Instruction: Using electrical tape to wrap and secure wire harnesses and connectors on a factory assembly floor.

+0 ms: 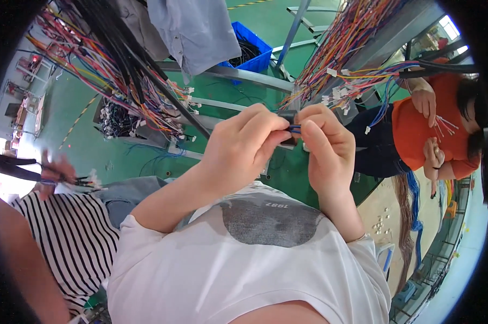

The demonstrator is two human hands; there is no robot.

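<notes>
At the centre of the frame, the left hand (244, 143) pinches the left end of short blue wires (294, 129) between thumb and forefinger, and the wires run roughly level, with dark parts just above and below that I cannot identify, to the right hand (330, 151), whose thumb and bent forefinger close on the other end. The wires lie in the narrow gap between the two sets of fingertips, neither hand clearly nearer. Below, the white shirt (244, 270) bears small upside-down printing on its grey patch (271, 224); I make out no brand.
</notes>
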